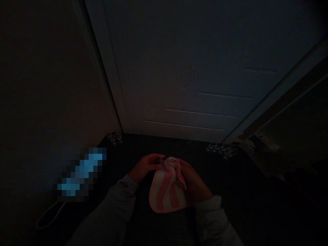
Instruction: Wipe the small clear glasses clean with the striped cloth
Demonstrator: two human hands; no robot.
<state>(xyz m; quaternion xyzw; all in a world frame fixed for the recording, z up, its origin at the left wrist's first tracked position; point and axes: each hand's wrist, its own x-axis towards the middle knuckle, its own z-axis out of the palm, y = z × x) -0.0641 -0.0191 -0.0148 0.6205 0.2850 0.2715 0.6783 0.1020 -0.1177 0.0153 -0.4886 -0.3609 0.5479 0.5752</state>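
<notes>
- One striped cloth point(167, 193), pink and white, lies at the centre of a clock face laid over the view; its top is bunched around a small shiny piece point(161, 161), and its lower part hangs loose toward 6 o'clock.
- The handling seems partway along: cloth and piece are together in the grip, and neither is set down. Whether any other piece has had the same treatment, I cannot tell.
- Two hands: the left hand point(146, 166), at 10 o'clock, appears narrowed on the piece, finger and thumb close together; the right hand point(196, 181), at 3 o'clock, holds the gathered cloth.
- Two clusters of shiny pieces stand on the dark bench point(159, 227): a left cluster point(114, 137) at 10 o'clock, a larger right cluster point(221, 149) at 2 o'clock. Darkness prevents an exact count.
- One panel point(164, 78) at 12 o'clock bears two hearts; one pixelated, glowing object point(83, 172) is at 9 o'clock.
</notes>
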